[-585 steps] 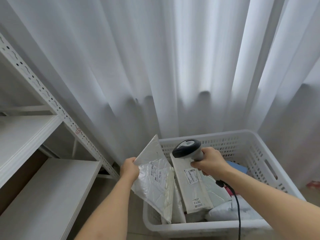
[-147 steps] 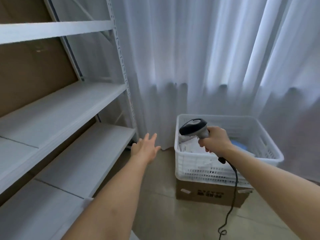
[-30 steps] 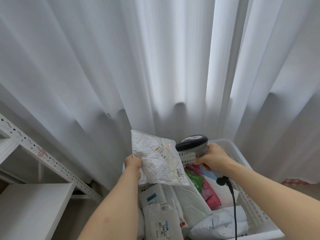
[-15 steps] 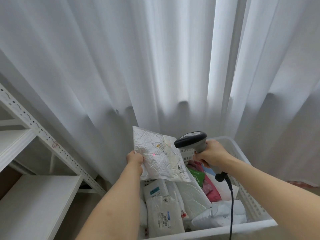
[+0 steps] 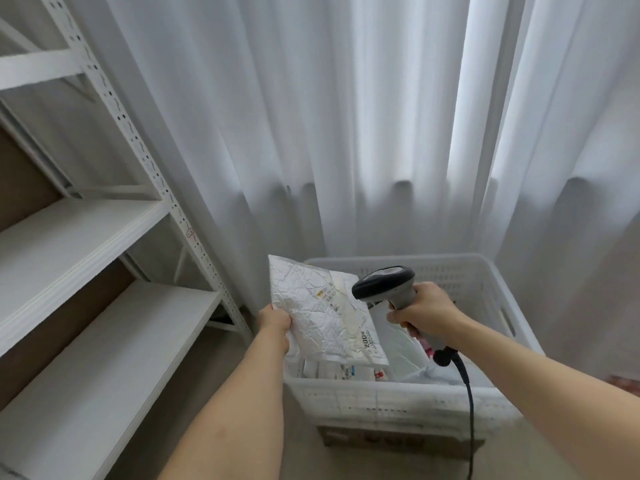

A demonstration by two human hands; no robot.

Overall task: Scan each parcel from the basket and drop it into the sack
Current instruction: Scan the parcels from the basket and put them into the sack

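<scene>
Left hand [image 5: 275,322] pinching the left edge of a crinkled white padded mailer [image 5: 325,315] above the basket [image 5: 485,398]; right hand [image 5: 424,311] gripping the barcode scanner [image 5: 384,284]. Probably light, floppy and slick, so best held by an edge seam, label kept flat.

The place looks like a small parcel-sorting or storage room, shown by the white slotted-steel shelving [image 5: 145,157], a white plastic basket [image 5: 460,278] full of labelled mail bags, a corded barcode scanner [image 5: 388,289], and curtains [image 5: 346,133].
</scene>
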